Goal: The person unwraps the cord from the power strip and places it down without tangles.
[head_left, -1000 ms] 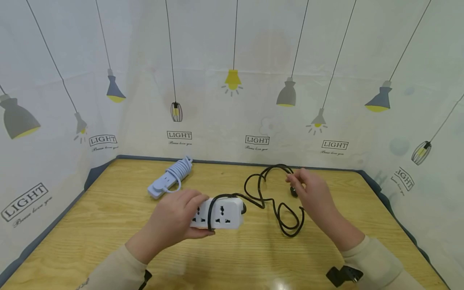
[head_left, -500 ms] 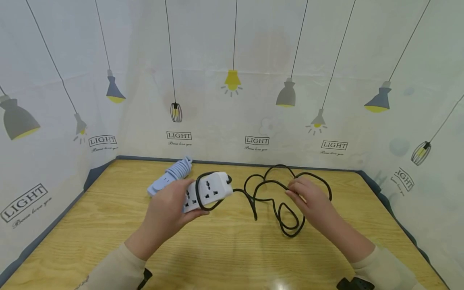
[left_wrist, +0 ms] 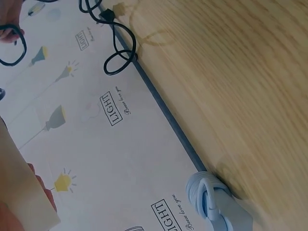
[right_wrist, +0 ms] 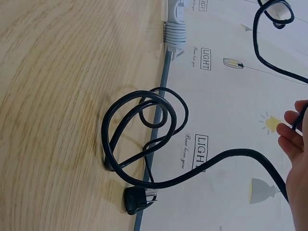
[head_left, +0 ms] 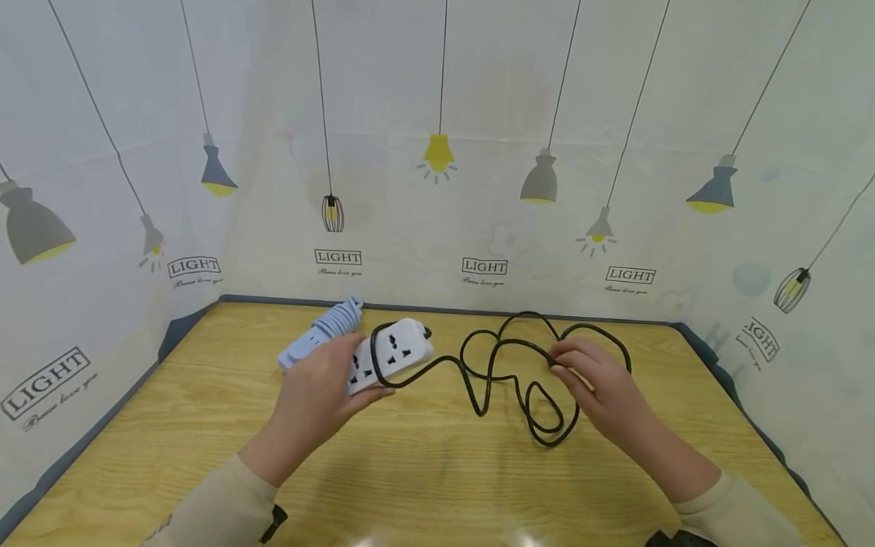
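- White power strip (head_left: 394,360), at 7 o'clock from the head view's centre: shifted toward 11 o'clock within the past second; free end now tilted to 2 o'clock.
- Black cord (right_wrist: 236,152): crosses the strip's face once. Judged consequence: the strip is better angled to the cord, most of which remains loose.
- Left hand (head_left: 317,384), at 8 o'clock: thumb and fingers grip the strip.
- Right hand (head_left: 601,385), at 4 o'clock: fingertips narrow, pinching the cord.

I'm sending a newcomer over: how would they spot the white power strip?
Start at the wooden table, then the left hand. It grips the white power strip, which, unlike the pale blue strip farther back, has a black cord looped around it.
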Demonstrator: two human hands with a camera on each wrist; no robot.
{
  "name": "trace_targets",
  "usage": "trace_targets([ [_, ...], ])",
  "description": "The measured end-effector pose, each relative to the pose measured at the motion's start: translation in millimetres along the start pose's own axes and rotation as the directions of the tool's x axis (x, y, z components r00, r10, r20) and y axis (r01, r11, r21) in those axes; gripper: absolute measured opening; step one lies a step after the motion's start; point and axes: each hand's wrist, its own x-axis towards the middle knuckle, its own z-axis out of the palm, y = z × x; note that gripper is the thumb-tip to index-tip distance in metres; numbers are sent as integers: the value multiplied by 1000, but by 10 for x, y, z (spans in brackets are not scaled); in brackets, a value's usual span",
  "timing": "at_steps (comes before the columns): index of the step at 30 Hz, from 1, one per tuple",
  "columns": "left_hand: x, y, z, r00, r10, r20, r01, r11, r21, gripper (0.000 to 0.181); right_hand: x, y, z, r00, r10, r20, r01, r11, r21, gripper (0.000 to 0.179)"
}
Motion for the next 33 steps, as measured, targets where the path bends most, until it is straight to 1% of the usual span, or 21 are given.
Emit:
trace_targets([
  [2, -2, -13, 12, 1000, 5, 7, -5, 1000, 10, 78, -6, -6, -22, 1000, 5, -6, -5, 1000, -3, 24],
  [6, -6, -43, 28, 1000, 21, 17, -21, 999, 25, 79, -9, -24, -65, 1000, 24, -18, -24, 1000, 2, 29],
  [10, -8, -65, 37, 998, 12, 60, -15, 999, 50, 79, 8, -35, -108, 999, 37, -35, -36, 999, 14, 34],
  [14, -5, -73, 38, 995, 4, 99, -11, 998, 66, 74, 23, -23, -143, 997, 46, -60, -45, 999, 19, 42],
  [19, -11, -97, 59, 993, 37, 115, -48, 994, 95, 64, 31, 2, -190, 995, 51, -88, -51, 999, 5, 44],
  [26, -13, -128, 75, 988, 88, 129, -104, 987, 124, 63, 50, 49, -266, 991, 75, -109, -79, 996, -29, 44],
  [33, -35, -150, 71, 982, 147, 122, -164, 976, 140, 65, 91, 113, -337, 984, 72, -162, -87, 992, -89, 32],
])
